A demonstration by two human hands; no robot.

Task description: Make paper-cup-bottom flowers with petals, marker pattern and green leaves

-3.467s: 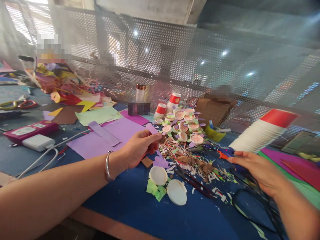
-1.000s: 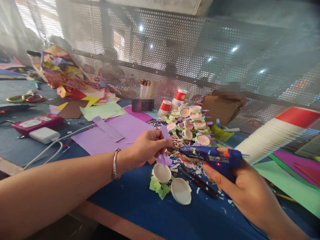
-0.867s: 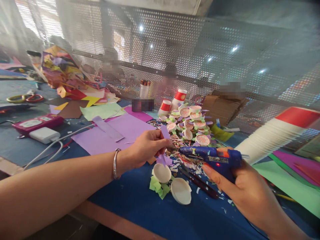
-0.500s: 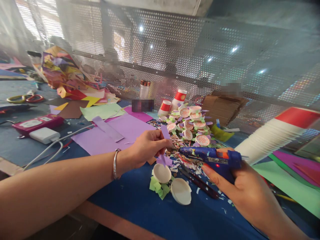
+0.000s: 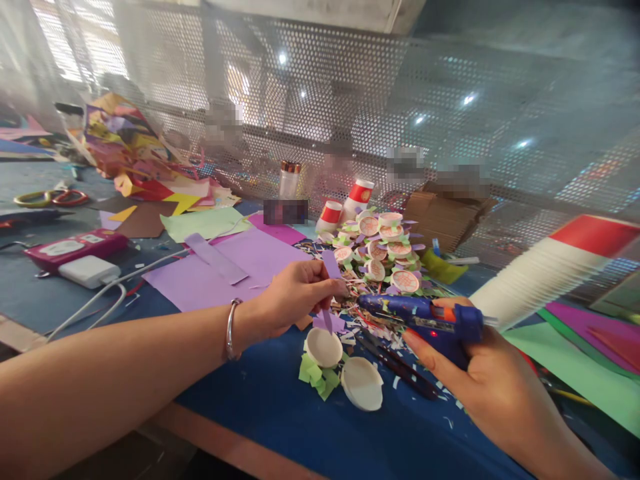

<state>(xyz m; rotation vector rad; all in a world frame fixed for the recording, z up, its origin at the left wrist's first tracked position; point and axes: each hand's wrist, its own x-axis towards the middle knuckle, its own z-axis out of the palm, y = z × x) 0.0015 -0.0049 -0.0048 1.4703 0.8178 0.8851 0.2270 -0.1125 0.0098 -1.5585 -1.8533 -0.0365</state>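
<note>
Now that the glue gun point(image 5: 420, 315) is in from beside the stacked cups point(image 5: 540, 273), we grip it in our right hand point(image 5: 483, 380), its nozzle point(image 5: 366, 303) near the purple strip point(image 5: 331, 264) pinched in our left hand point(image 5: 300, 292), which seems to bring the two within working reach.

Left forearm point(image 5: 125, 373) extended, left hand point(image 5: 300, 293) pinching, fingers point(image 5: 311, 270) bent, right hand point(image 5: 493, 380) in a curled grip

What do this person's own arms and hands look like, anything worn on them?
Both hands are gloveless, and no sleeves show. Above the left hand, a shiny silver bangle circles the wrist. No jewellery shows on the right hand.
</note>
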